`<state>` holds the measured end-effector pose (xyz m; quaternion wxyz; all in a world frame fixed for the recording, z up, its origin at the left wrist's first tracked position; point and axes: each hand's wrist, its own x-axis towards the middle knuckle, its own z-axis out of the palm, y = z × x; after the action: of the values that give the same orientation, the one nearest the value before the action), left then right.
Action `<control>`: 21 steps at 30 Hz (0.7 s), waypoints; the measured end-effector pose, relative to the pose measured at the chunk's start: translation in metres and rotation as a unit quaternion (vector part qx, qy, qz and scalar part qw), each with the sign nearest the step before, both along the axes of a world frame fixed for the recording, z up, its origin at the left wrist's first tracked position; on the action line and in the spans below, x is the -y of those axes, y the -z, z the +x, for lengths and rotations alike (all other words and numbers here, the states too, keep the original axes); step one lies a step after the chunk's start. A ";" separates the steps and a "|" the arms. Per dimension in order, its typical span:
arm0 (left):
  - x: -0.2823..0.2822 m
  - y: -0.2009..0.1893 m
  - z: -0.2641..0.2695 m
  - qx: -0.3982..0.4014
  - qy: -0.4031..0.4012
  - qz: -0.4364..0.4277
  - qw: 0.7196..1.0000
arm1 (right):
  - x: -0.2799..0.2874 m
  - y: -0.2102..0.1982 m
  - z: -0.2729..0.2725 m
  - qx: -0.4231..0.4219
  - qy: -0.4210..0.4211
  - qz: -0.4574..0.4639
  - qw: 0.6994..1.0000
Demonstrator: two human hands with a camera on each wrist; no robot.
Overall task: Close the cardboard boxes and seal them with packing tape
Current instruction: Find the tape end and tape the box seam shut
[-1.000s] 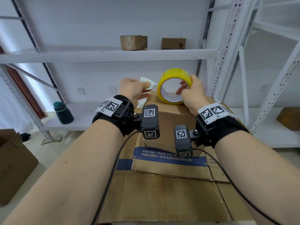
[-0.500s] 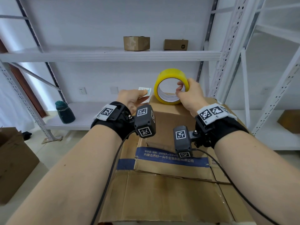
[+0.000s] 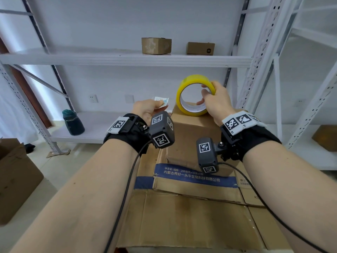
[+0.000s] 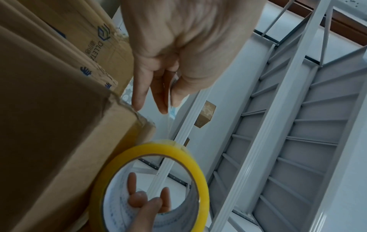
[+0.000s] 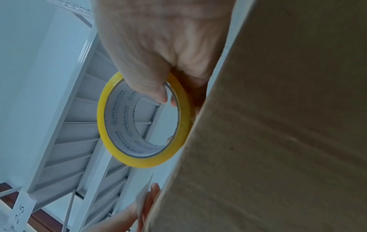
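Note:
My right hand (image 3: 209, 95) grips a yellow roll of packing tape (image 3: 193, 95), thumb over its rim and fingers inside the core. The roll stands on edge at the far end of a small closed cardboard box (image 3: 189, 137). My left hand (image 3: 155, 106) pinches the tape's free end, which carries a small white label (image 3: 161, 102), just left of the roll. In the left wrist view a clear strip (image 4: 168, 125) runs from the left hand (image 4: 168, 100) to the roll (image 4: 178, 150) beside the box's corner (image 4: 129, 122). The right wrist view shows the roll (image 5: 143, 161) against the box's side (image 5: 278, 125).
The small box sits on a larger one with a blue printed band (image 3: 195, 178), itself on a wide flat-topped carton (image 3: 182, 225). White metal shelving (image 3: 127, 60) stands behind, holding two small boxes (image 3: 156, 45) and a dark green bottle (image 3: 73, 123). An open carton (image 3: 16, 179) stands at left.
My left hand has dropped lower and drawn a little away from the roll with the tape end. The right hand keeps its hold on the roll, which has tilted slightly.

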<state>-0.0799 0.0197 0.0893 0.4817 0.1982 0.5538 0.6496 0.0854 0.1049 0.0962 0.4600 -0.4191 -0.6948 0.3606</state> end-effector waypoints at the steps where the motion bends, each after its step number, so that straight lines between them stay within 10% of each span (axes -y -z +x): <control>1: 0.001 0.001 -0.001 0.003 0.000 0.003 1.000 | 0.000 -0.001 -0.001 0.004 0.000 0.005 1.000; 21: 0.010 0.006 0.000 0.087 0.055 0.027 0.994 | -0.005 0.002 -0.001 0.001 -0.014 -0.050 0.999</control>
<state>-0.0802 0.0095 0.0835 0.5576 0.1834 0.4803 0.6518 0.0845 0.1101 0.0946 0.4331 -0.4322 -0.6819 0.4007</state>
